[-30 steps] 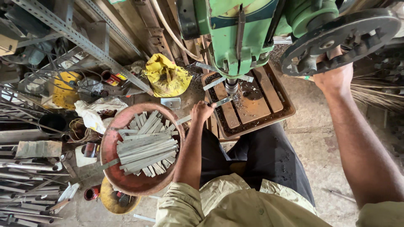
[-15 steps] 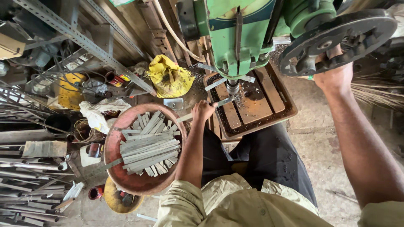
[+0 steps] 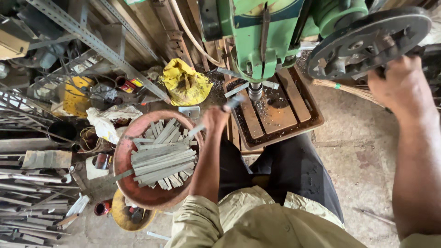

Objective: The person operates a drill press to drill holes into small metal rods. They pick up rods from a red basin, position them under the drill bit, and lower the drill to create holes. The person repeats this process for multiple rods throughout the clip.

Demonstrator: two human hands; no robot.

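Observation:
My left hand grips a flat grey metal strip and holds it near the drill bit of a green drill press, above its rusty base tray. My right hand grasps the rim of the black feed wheel at the machine's right side. Beside my left forearm sits a round red basin filled with several similar metal strips.
A yellow bag lies behind the basin. White cloth, cans and a yellow container crowd the left. Angle-iron bars and metal rods are stacked along the left edge. Bare concrete floor lies to the right.
My left hand has drawn back a little from the drill bit with the strip. The right hand stays on the wheel.

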